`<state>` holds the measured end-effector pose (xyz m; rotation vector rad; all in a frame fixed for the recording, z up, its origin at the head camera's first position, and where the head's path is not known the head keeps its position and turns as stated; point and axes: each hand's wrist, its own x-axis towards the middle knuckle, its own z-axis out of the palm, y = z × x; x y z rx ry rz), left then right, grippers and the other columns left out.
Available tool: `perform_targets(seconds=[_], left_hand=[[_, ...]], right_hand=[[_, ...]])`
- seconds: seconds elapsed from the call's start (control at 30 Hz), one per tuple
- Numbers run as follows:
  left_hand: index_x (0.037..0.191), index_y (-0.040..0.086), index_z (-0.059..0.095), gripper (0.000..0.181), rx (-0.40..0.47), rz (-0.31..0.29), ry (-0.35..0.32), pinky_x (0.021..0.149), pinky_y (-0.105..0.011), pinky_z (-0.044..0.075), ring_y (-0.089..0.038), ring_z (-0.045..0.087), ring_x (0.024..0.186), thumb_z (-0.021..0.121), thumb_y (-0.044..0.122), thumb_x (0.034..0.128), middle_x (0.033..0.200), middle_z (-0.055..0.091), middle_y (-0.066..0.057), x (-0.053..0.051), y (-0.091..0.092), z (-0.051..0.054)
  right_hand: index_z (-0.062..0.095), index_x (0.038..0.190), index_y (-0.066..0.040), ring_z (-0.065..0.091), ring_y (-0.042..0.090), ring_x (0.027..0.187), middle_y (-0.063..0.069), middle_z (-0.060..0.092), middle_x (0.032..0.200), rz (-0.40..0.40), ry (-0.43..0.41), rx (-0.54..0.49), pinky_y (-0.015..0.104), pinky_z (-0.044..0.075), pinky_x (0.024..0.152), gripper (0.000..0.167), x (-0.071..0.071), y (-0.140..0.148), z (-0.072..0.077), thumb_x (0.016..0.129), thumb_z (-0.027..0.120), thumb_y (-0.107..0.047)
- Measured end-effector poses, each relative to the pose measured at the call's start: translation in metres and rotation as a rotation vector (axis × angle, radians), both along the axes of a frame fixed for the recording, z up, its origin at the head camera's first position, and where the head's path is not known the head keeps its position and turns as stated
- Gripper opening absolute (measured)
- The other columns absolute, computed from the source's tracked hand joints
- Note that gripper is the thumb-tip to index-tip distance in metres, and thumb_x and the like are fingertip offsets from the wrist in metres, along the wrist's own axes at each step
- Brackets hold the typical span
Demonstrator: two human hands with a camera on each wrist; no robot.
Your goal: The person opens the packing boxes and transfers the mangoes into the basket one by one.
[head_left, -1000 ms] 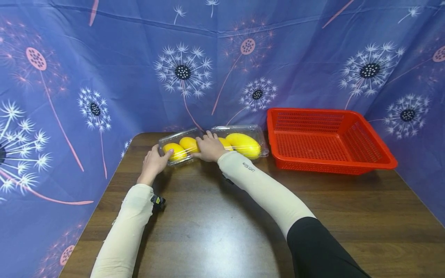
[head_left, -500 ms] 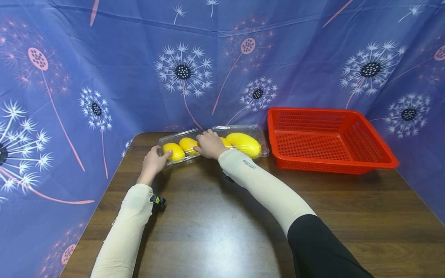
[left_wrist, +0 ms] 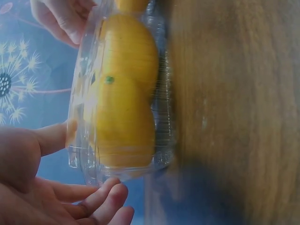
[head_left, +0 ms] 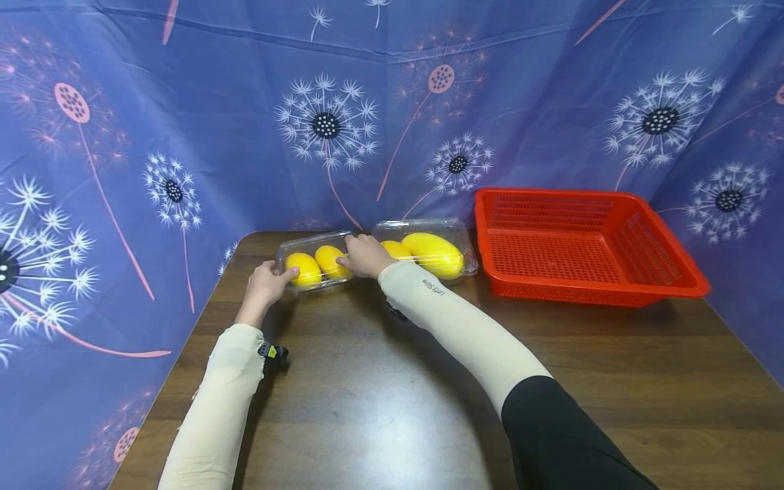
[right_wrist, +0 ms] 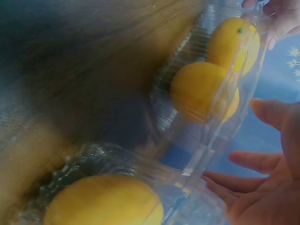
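Right wrist: left hand [right_wrist: 286, 19] pinches clear box [right_wrist: 164, 96]; right hand [right_wrist: 265, 190] loosely spread alongside.

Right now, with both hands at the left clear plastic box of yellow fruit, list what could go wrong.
The left clear plastic box might snag the right clear plastic box, whose end lies close by. Two rounded yellow fruits inside the left one could shift, unbalancing it. The left hand holds only its end, so that grip might slip.
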<state>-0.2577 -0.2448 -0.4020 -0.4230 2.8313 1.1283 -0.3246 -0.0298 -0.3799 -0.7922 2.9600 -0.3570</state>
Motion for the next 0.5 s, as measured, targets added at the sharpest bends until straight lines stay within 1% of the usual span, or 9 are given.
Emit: perform_targets(seconds=[0.1, 0.2, 0.37, 0.43, 0.5], left_hand=[[0.146, -0.010, 0.028, 0.075, 0.070, 0.016, -0.027, 0.112, -0.053, 0.037, -0.044, 0.042, 0.132, 0.056, 0.038, 0.0967, 0.142, 0.045, -0.031, 0.0020, -0.0019, 0.0020], [0.148, -0.009, 0.024, 0.076, 0.139, 0.036, -0.060, 0.114, -0.052, 0.035, -0.043, 0.038, 0.137, 0.057, 0.037, 0.0967, 0.148, 0.038, -0.029, 0.0023, -0.0040, 0.0028], [0.150, -0.008, 0.019, 0.079, 0.198, 0.042, -0.086, 0.117, -0.053, 0.030, -0.044, 0.028, 0.143, 0.057, 0.035, 0.0969, 0.156, 0.025, -0.028, 0.0010, -0.0065, 0.0024], [0.150, -0.008, 0.019, 0.078, 0.216, 0.044, -0.085, 0.118, -0.053, 0.029, -0.044, 0.027, 0.143, 0.058, 0.034, 0.0968, 0.156, 0.023, -0.029, 0.0009, -0.0070, 0.0025], [0.150, -0.009, 0.019, 0.078, 0.230, 0.048, -0.084, 0.118, -0.052, 0.028, -0.044, 0.028, 0.143, 0.058, 0.033, 0.0966, 0.156, 0.024, -0.029, 0.0015, -0.0076, 0.0028]], right_hand=[[0.048, 0.136, 0.002, 0.064, 0.034, 0.111, 0.020, 0.064, 0.124, -0.006, -0.041, -0.008, 0.042, 0.051, 0.100, 0.061, 0.0001, -0.0030, 0.0011, 0.096, 0.058, -0.043], [0.038, 0.144, 0.002, 0.066, 0.032, 0.108, 0.019, 0.064, 0.126, -0.020, -0.105, -0.021, 0.042, 0.053, 0.098, 0.069, 0.0010, -0.0053, 0.0021, 0.096, 0.057, -0.044], [0.030, 0.150, -0.001, 0.059, 0.032, 0.122, 0.018, 0.056, 0.138, -0.064, -0.186, -0.044, 0.042, 0.047, 0.107, 0.074, 0.0033, -0.0080, 0.0034, 0.097, 0.055, -0.045], [0.027, 0.151, -0.002, 0.053, 0.032, 0.129, 0.017, 0.051, 0.144, -0.084, -0.214, -0.065, 0.042, 0.043, 0.111, 0.075, 0.0043, -0.0091, 0.0033, 0.097, 0.055, -0.045], [0.026, 0.151, -0.002, 0.053, 0.031, 0.130, 0.017, 0.050, 0.145, -0.105, -0.242, -0.094, 0.042, 0.042, 0.111, 0.076, 0.0059, -0.0103, 0.0034, 0.096, 0.058, -0.043]])
